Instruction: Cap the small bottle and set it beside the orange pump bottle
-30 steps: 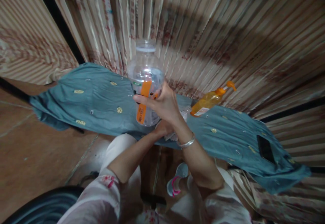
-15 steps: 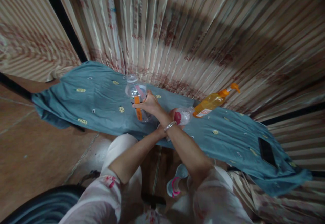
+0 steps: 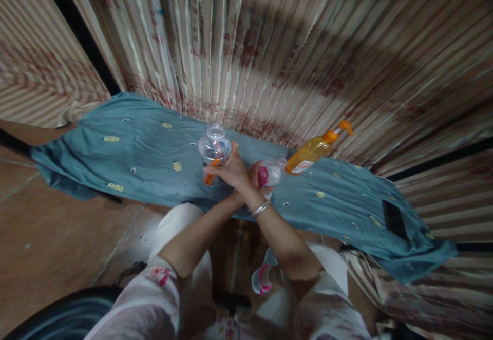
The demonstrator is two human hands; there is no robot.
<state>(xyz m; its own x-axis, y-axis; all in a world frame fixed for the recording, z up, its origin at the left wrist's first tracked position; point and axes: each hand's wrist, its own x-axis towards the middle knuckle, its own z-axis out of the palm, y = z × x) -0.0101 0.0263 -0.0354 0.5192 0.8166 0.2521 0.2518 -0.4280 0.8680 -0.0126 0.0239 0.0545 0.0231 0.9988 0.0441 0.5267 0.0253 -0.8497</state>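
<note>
My forearms cross over the bench, the right one on top. My right hand [image 3: 230, 168] is closed around a clear plastic bottle [image 3: 211, 149] with an orange label strip; its uncapped mouth tilts toward me. My left hand [image 3: 254, 174], partly hidden behind the right wrist, grips a second clear plastic bottle [image 3: 274, 171] with a dark pink label, tilted to the right. Its neck end lies close to a pump bottle [image 3: 310, 154] of yellow-orange liquid with an orange pump head; I cannot tell whether they touch.
A blue-green cloth [image 3: 150, 150] with pineapple prints covers the narrow bench. A black phone [image 3: 395, 220] lies on its right part. Striped curtains [image 3: 239, 62] hang behind, with black poles [image 3: 79, 32] at the sides. A dark round object [image 3: 65, 314] stands at lower left.
The orange-labelled bottle has tipped its mouth toward me and come nearer the other hand. My crossed wrists have drawn together. The whole view has shifted slightly.
</note>
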